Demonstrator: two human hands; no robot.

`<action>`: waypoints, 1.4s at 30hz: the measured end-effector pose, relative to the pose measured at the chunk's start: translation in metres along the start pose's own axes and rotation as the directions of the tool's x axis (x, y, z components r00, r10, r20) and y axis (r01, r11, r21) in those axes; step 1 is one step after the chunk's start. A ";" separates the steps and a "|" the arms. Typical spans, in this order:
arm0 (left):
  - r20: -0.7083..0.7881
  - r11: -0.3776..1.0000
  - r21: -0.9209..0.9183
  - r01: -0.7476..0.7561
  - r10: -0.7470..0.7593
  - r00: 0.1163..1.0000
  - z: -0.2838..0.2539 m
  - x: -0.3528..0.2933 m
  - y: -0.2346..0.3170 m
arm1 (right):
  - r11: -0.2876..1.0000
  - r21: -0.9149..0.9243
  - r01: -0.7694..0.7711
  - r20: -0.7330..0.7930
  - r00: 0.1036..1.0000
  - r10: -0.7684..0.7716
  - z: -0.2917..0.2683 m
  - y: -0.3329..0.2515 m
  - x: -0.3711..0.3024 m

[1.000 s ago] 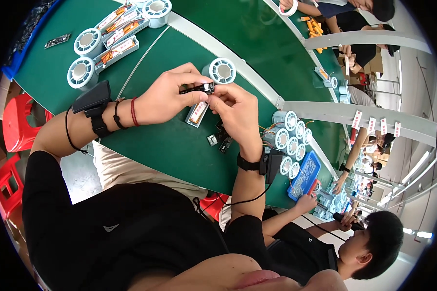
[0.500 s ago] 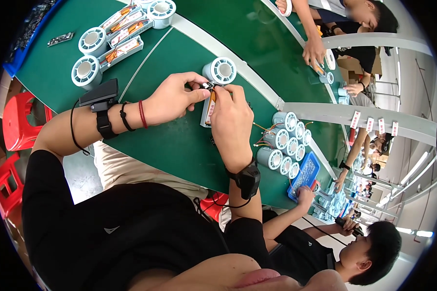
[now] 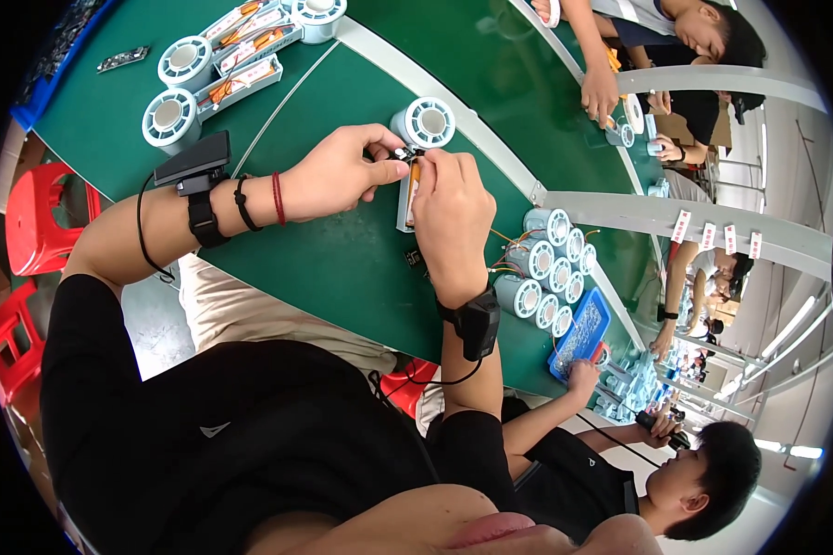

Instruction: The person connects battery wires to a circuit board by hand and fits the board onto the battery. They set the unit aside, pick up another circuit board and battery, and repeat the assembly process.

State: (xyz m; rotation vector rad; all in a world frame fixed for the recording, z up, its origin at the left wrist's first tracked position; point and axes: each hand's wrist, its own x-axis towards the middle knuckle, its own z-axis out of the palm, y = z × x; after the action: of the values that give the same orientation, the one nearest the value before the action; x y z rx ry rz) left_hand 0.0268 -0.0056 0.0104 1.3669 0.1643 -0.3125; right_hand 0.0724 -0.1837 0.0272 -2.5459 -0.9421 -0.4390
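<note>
Both hands meet over the green bench (image 3: pixel 342 268), close together and pinching the same small work. The left hand (image 3: pixel 338 176) closes thumb and fingertips on a tiny dark part (image 3: pixel 400 154) at the top end of a narrow white module (image 3: pixel 409 194). The right hand (image 3: pixel 449 217) wraps over the module from the near side, fingertips pressed to that same top end, so the module seems steadied while the small part is held against it; much of the module is hidden under the fingers. Whether the module rests on the bench or is lifted just clear, I cannot tell.

A white spool (image 3: pixel 424 122) stands just beyond the fingertips, near enough to reach. Further left, 2 more spools (image 3: pixel 178 88) flank several finished-looking modules with orange parts (image 3: pixel 241 51), set well apart from the working spot. To the right, a cluster of spools (image 3: pixel 546 264) trails thin wires, and a blue tray (image 3: pixel 583 338) of small pieces lies beside a co-worker's hand (image 3: pixel 583 377). A small dark piece (image 3: pixel 415 257) lies on the bench just below the right hand.
</note>
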 end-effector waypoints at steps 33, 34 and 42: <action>-0.027 0.996 -0.082 0.023 -0.025 0.999 0.013 0.010 0.005 | 0.616 0.599 -0.513 0.226 0.845 0.484 0.013 0.007 -0.009; -0.034 0.996 -0.089 0.023 -0.026 0.999 0.012 0.010 0.007 | 0.626 0.590 -0.510 0.217 0.847 0.486 0.013 0.006 -0.008; 0.076 0.953 0.299 0.045 -0.071 0.995 -0.011 0.008 0.017 | 0.604 0.467 -0.646 0.447 0.762 0.469 -0.013 -0.004 -0.001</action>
State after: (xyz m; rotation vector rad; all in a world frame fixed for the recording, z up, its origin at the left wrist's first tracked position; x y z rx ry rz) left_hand 0.0403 0.0067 0.0215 1.6453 0.0880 -0.4582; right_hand 0.0668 -0.1874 0.0396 -2.1420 -0.2153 0.3844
